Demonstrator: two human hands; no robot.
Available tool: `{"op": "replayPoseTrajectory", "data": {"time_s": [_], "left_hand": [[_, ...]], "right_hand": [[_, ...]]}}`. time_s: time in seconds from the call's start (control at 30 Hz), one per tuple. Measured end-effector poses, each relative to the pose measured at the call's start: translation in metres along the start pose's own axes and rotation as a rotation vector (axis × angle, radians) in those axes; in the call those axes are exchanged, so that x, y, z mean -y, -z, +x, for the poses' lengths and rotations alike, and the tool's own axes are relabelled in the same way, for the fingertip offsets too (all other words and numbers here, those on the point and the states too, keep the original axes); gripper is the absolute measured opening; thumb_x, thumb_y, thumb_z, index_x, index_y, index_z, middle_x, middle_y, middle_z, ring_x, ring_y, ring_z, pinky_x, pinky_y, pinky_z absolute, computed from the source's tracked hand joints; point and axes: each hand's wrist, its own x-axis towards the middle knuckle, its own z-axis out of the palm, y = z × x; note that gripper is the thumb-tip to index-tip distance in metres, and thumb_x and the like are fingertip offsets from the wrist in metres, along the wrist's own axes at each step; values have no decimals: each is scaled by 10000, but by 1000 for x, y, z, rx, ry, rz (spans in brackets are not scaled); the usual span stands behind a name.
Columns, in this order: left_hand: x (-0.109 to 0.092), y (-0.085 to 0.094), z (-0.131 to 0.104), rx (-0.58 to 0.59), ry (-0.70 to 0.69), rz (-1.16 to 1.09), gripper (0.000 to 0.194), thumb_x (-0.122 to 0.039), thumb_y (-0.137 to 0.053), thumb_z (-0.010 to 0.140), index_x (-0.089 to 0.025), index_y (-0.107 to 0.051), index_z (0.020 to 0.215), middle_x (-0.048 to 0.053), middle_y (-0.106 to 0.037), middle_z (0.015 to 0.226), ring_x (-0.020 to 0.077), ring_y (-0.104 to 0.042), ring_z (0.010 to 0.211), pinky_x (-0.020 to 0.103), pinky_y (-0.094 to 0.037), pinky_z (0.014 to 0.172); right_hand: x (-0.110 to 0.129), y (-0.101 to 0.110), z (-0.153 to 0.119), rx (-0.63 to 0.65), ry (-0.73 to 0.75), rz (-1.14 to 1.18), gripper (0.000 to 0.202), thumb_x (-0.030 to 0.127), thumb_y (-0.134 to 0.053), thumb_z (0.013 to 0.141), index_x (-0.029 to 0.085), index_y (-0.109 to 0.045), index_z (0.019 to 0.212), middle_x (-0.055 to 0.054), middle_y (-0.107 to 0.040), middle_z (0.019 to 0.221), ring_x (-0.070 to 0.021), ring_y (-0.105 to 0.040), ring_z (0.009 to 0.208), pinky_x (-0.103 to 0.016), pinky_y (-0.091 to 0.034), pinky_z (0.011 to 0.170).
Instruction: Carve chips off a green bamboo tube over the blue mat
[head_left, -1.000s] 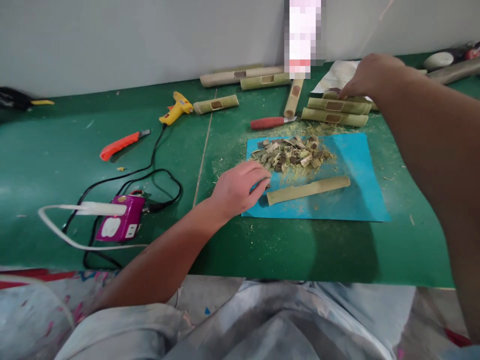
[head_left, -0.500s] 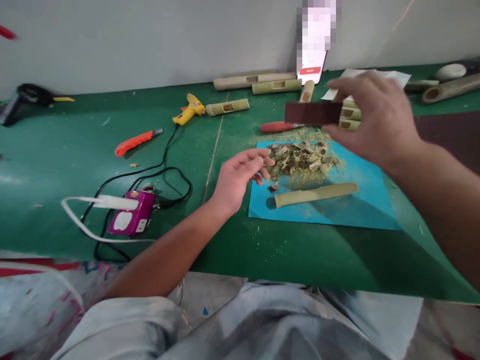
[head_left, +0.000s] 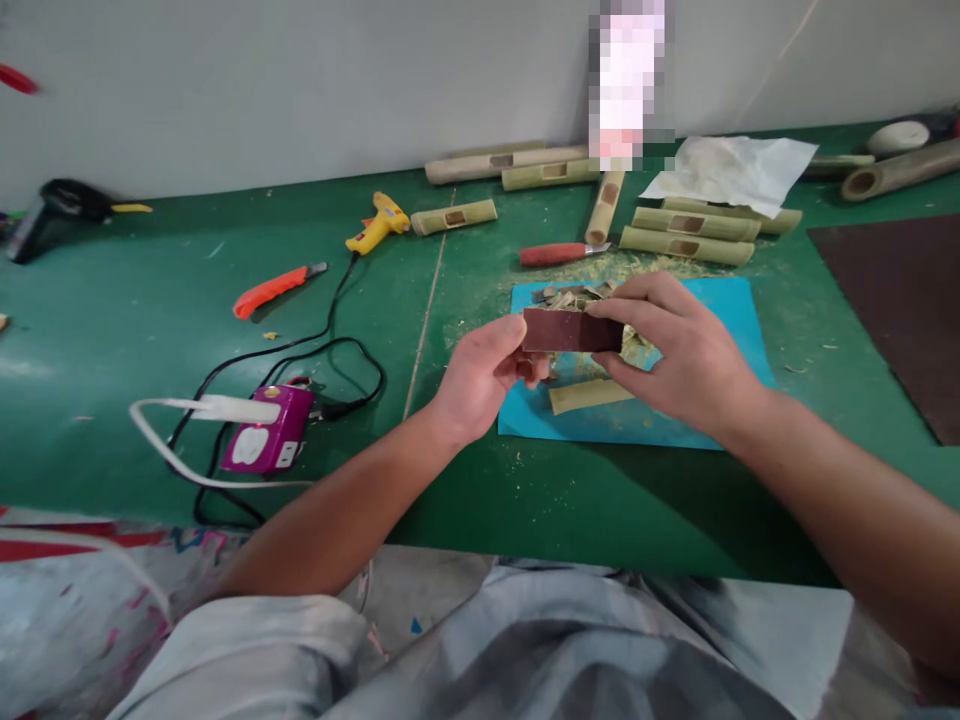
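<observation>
A small dark-red strip of sandpaper (head_left: 568,331) is held between my two hands, above a blue sheet (head_left: 525,415). My left hand (head_left: 484,375) pinches its left end, thumb on the near face. At the right end, my right hand (head_left: 667,340) grips it with fingers above and thumb below. Below the strip, a bamboo piece (head_left: 589,396) lies on the blue sheet, its right part hidden by my right hand. Behind the strip is a pile of bamboo chips (head_left: 577,297), partly covered by the hands.
A red-handled knife (head_left: 555,254) and several notched bamboo tubes (head_left: 686,245) lie behind the sheet. To the left are a yellow glue gun (head_left: 375,225), an orange cutter (head_left: 274,290) and a purple power adapter (head_left: 270,430) with cables. A large dark-red sheet (head_left: 892,300) lies right.
My right hand has brought the sandpaper strip down and left from above the bamboo tubes. My left hand, open before, has closed on the strip's left end.
</observation>
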Motion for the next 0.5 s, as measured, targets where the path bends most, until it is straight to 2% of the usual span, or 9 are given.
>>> {"op": "replayPoseTrajectory", "data": {"time_s": [0.2,0.27,0.37,0.5], "left_hand": [[-6,-5,-6,74,1,-31,479,-621,-699,772,-163,-678,908,30,-648,730,134,-598,657,245,-446,547],[-5,-6,-7,84,15,-43,482,-614,-731,748,-150,-684,868,29,-647,706,120,-581,635,234,-446,551],[-3,-7,-6,31,30,-31,455,-572,-807,679,-149,-667,773,-1,-609,631,90,-528,574,216,-440,543],[-1,-9,-5,-61,28,41,421,-472,-883,594,-160,-657,764,-41,-574,614,64,-486,533,199,-439,534]], "right_hand": [[8,-3,-2,-52,56,43,326,260,-620,842,242,-619,1168,-101,-633,1090,-251,-623,1004,-442,-549,844],[12,-4,-3,-58,63,54,312,261,-619,846,252,-612,1158,-94,-633,1078,-245,-622,1007,-439,-550,847],[18,-6,-5,-54,62,74,305,257,-623,852,250,-594,1156,-99,-628,1082,-238,-618,1012,-433,-546,849],[27,-6,-7,-42,-9,137,324,308,-672,828,263,-591,1138,-85,-638,1083,-240,-618,1013,-436,-535,857]]}}
